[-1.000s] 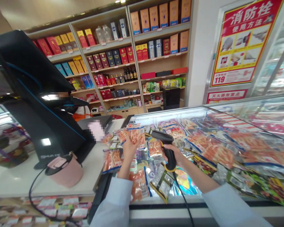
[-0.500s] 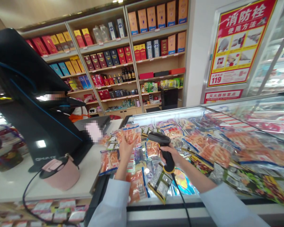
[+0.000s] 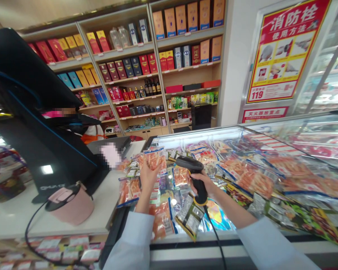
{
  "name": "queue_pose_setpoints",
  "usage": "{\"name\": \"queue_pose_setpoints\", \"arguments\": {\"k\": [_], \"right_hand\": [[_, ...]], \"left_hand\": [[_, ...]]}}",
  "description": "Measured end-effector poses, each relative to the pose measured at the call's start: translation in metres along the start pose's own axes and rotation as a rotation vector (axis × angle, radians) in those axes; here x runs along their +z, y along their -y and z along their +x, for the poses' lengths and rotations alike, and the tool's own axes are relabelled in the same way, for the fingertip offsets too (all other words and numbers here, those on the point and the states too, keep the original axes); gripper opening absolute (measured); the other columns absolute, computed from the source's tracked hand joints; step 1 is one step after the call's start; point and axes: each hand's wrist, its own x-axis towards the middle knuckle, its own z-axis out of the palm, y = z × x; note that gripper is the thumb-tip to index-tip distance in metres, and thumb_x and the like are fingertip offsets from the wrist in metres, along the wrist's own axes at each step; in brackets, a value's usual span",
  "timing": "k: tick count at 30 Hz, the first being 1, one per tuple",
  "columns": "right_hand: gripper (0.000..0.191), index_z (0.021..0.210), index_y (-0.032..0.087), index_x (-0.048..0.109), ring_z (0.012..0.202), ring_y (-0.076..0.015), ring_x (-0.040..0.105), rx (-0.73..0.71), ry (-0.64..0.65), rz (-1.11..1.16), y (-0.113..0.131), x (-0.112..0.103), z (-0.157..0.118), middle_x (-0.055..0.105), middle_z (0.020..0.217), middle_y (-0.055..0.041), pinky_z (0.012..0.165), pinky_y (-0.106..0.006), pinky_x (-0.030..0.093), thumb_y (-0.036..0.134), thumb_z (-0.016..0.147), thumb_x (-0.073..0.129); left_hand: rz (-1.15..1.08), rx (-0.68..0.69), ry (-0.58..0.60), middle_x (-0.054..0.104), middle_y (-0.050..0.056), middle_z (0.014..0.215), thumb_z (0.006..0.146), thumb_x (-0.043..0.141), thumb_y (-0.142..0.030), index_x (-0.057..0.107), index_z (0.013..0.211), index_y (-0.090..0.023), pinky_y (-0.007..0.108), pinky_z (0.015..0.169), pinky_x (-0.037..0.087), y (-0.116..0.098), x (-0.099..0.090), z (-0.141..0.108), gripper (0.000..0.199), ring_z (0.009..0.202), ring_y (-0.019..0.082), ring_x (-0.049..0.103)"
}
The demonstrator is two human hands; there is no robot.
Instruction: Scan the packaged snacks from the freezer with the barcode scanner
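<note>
The left hand point(image 3: 148, 179) pinches a crinkly clear plastic snack packet point(image 3: 154, 159); the right hand point(image 3: 206, 183) wraps closed around a black corded barcode scanner point(image 3: 193, 165).

Black corded barcode scanner point(image 3: 199, 183), upright, orange snack packet point(image 3: 154, 159), raised

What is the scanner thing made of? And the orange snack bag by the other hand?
The barcode scanner in the right hand looks like black plastic, smooth with a soft shine and no metal gleam. The snack packet at the left hand looks like thin, clear plastic film: the orange food shows through, and it is glossy and crinkled. I can't tell which plastics exactly.
</note>
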Motion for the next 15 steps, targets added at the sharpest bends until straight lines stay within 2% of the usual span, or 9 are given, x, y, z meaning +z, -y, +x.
{"name": "queue_pose_setpoints", "arguments": {"k": [8, 15], "right_hand": [[0.024, 0.075, 0.015, 0.059, 0.031, -0.0093, 0.05, 0.046, -0.052, 0.0, 0.0007, -0.0001, -0.0022, 0.063, 0.057, -0.0005, 0.03, -0.02, 0.036, 0.037, 0.07, 0.069], [0.024, 0.074, 0.016, 0.059, 0.029, -0.0106, 0.048, 0.077, -0.092, -0.019, -0.0013, -0.0028, -0.0005, 0.058, 0.045, 0.0012, 0.03, -0.02, 0.035, 0.038, 0.069, 0.068]], "left_hand": [[-0.05, -0.009, -0.002, 0.068, 0.01, 0.107, 0.067, 0.075, -0.046, 0.054, 0.119, -0.019, 0.041, 0.088, 0.049, 0.0006, 0.0004, -0.0003, 0.062, 0.102, 0.03, 0.065], [-0.069, -0.01, -0.013, 0.067, 0.011, 0.109, 0.066, 0.076, -0.044, 0.055, 0.116, -0.02, 0.04, 0.09, 0.049, -0.001, -0.0005, -0.0003, 0.06, 0.105, 0.031, 0.064]]}}
